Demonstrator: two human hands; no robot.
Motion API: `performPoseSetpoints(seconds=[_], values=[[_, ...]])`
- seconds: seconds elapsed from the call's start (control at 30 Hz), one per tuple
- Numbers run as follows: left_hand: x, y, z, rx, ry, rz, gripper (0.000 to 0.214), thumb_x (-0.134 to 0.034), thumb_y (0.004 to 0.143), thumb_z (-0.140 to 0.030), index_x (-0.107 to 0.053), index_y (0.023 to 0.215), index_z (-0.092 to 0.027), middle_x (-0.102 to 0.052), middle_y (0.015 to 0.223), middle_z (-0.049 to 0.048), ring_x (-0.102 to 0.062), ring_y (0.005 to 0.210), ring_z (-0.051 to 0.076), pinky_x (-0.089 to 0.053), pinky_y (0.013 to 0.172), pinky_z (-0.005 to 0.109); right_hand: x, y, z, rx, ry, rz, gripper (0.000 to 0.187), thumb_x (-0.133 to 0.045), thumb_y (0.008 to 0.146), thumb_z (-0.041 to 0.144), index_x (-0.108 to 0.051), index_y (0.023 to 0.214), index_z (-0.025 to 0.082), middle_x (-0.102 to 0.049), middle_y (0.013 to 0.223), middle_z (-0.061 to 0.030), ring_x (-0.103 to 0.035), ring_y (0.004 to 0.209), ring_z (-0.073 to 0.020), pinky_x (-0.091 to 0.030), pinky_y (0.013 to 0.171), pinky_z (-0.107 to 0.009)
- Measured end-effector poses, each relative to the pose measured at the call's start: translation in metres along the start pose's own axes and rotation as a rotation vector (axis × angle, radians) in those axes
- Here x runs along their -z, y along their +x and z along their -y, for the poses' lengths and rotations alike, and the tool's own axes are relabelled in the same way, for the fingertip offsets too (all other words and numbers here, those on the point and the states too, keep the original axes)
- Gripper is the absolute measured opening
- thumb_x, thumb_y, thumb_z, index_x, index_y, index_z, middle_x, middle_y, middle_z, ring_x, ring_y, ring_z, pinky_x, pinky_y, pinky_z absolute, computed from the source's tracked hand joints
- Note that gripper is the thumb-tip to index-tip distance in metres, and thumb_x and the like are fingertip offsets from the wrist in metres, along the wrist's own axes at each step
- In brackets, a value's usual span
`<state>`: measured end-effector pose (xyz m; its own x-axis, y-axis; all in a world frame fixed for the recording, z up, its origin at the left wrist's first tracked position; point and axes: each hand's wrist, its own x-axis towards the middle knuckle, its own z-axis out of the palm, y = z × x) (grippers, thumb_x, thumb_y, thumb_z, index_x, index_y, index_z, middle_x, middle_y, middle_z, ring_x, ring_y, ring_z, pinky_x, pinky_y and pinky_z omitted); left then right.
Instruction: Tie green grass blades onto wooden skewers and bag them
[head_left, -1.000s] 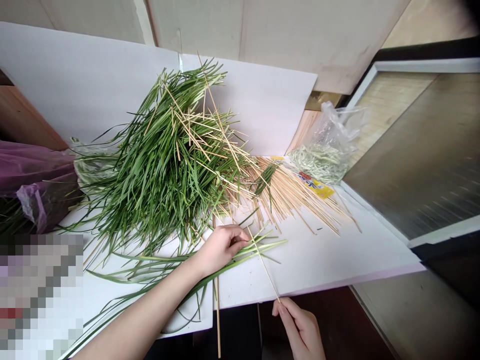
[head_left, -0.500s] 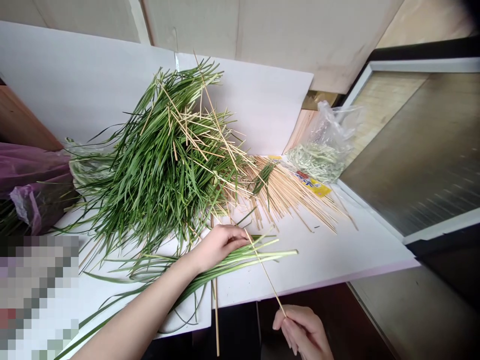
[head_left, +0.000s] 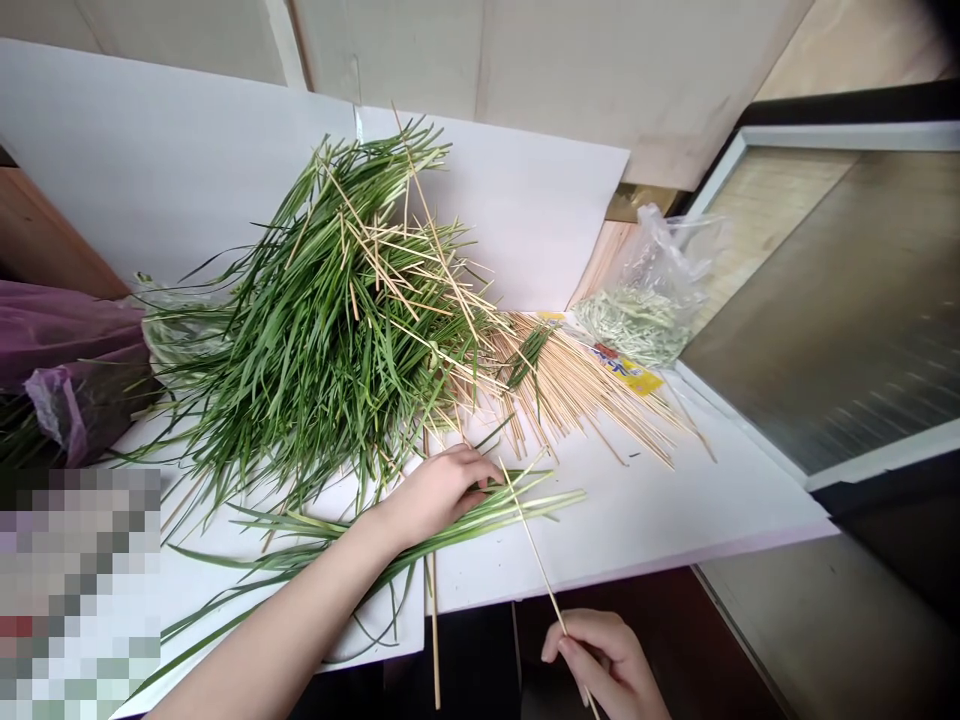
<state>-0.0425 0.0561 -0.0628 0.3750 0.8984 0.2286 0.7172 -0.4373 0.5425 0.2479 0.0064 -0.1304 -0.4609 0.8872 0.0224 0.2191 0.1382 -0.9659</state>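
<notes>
Skewer: the bamboo skewer [head_left: 529, 535] has swung a little, and its lower end now pokes out past the right hand's fingers instead of stopping at them. Its upper end crosses over the stalks, just beyond the left hand's fingertips.
Bunch: the bunch of green stalks [head_left: 480, 515] lies on the white board [head_left: 637, 530] at its near edge, with the leaves trailing off toward the lower left. Its pale tips reach slightly less far right than half a second ago.
Left hand: the left hand [head_left: 439, 495] is curled over the bunch, pressing it to the board and apparently holding it.
Right hand: the right hand [head_left: 600, 660] is below the board's edge, with its fingers closed around the skewer.
Nearby: a heap of long green leaves [head_left: 315, 340] and loose skewers sits just beyond the bunch, beside a fan of bamboo skewers [head_left: 577, 390]. Farther off are a clear plastic bag of pale greens [head_left: 645, 300], a yellow packet [head_left: 634, 372] and a purple bag [head_left: 67, 350].
</notes>
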Motion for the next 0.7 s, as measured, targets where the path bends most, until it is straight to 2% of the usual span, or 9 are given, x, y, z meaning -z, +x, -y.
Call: performPoseSetpoints(seconds=[0.17, 0.3, 0.37, 0.43, 0.5, 0.53, 0.7], values=[[0.002, 0.000, -0.003, 0.111, -0.107, -0.134, 0.015, -0.062, 0.093, -0.019, -0.069, 0.105, -0.018, -0.066, 0.087, 0.0034, -0.060, 0.084, 0.018, -0.046, 0.078, 0.028, -0.002, 0.000, -0.007, 0.011, -0.029, -0.025, 0.047, -0.060, 0.095, 0.061, -0.082, 0.077, 0.023, -0.070, 0.078, -0.0057, -0.052, 0.047, -0.0145, -0.046, 0.054, -0.029], [0.011, 0.000, -0.003, 0.246, -0.305, -0.325, 0.013, -0.066, 0.090, -0.027, -0.073, 0.095, -0.017, -0.064, 0.080, 0.0016, -0.056, 0.070, 0.014, -0.044, 0.064, 0.025, -0.003, 0.001, -0.012, 0.005, -0.003, -0.039, 0.042, -0.062, 0.095, 0.057, -0.081, 0.080, 0.022, -0.069, 0.082, -0.0052, -0.054, 0.049, -0.0144, -0.048, 0.057, -0.028], [0.016, 0.000, 0.000, 0.298, -0.467, -0.429, 0.017, -0.069, 0.086, -0.031, -0.073, 0.093, -0.016, -0.063, 0.078, 0.0018, -0.057, 0.069, 0.014, -0.045, 0.063, 0.024, -0.004, 0.003, -0.014, -0.017, 0.035, 0.010, 0.043, -0.060, 0.097, 0.056, -0.079, 0.082, 0.021, -0.065, 0.071, -0.0027, -0.053, 0.047, -0.0141, -0.046, 0.055, -0.027], [0.017, 0.001, 0.001, 0.335, -0.630, -0.486, 0.023, -0.072, 0.083, -0.035, -0.073, 0.092, -0.015, -0.063, 0.076, 0.0015, -0.057, 0.066, 0.013, -0.047, 0.062, 0.025, -0.005, 0.005, -0.015, -0.047, 0.066, 0.088, 0.046, -0.054, 0.100, 0.057, -0.077, 0.083, 0.020, -0.053, 0.052, 0.0028, -0.046, 0.041, -0.0133, -0.042, 0.051, -0.025], [0.015, 0.001, 0.002, 0.357, -0.731, -0.490, 0.027, -0.075, 0.079, -0.037, -0.072, 0.093, -0.014, -0.063, 0.074, 0.0011, -0.057, 0.063, 0.013, -0.050, 0.061, 0.025, -0.006, 0.007, -0.015, -0.062, 0.076, 0.145, 0.049, -0.049, 0.102, 0.057, -0.074, 0.084, 0.020, -0.038, 0.041, 0.0078, -0.038, 0.037, -0.0125, -0.037, 0.051, -0.025], [0.013, 0.002, 0.001, 0.364, -0.754, -0.481, 0.028, -0.077, 0.077, -0.037, -0.072, 0.093, -0.014, -0.064, 0.074, 0.0012, -0.058, 0.063, 0.013, -0.051, 0.062, 0.026, -0.006, 0.008, -0.015, -0.065, 0.077, 0.150, 0.050, -0.048, 0.103, 0.058, -0.074, 0.084, 0.019, -0.035, 0.040, 0.0086, -0.036, 0.037, -0.0123, -0.036, 0.051, -0.025], [0.006, 0.002, 0.000, 0.346, -0.717, -0.372, 0.027, -0.073, 0.077, -0.025, -0.069, 0.101, -0.013, -0.067, 0.083, 0.0036, -0.062, 0.073, 0.014, -0.052, 0.069, 0.027, -0.007, 0.009, -0.014, -0.063, 0.090, 0.149, 0.049, -0.047, 0.103, 0.057, -0.072, 0.086, 0.019, -0.033, 0.044, 0.0089, -0.033, 0.039, -0.0120, -0.029, 0.049, -0.024]])
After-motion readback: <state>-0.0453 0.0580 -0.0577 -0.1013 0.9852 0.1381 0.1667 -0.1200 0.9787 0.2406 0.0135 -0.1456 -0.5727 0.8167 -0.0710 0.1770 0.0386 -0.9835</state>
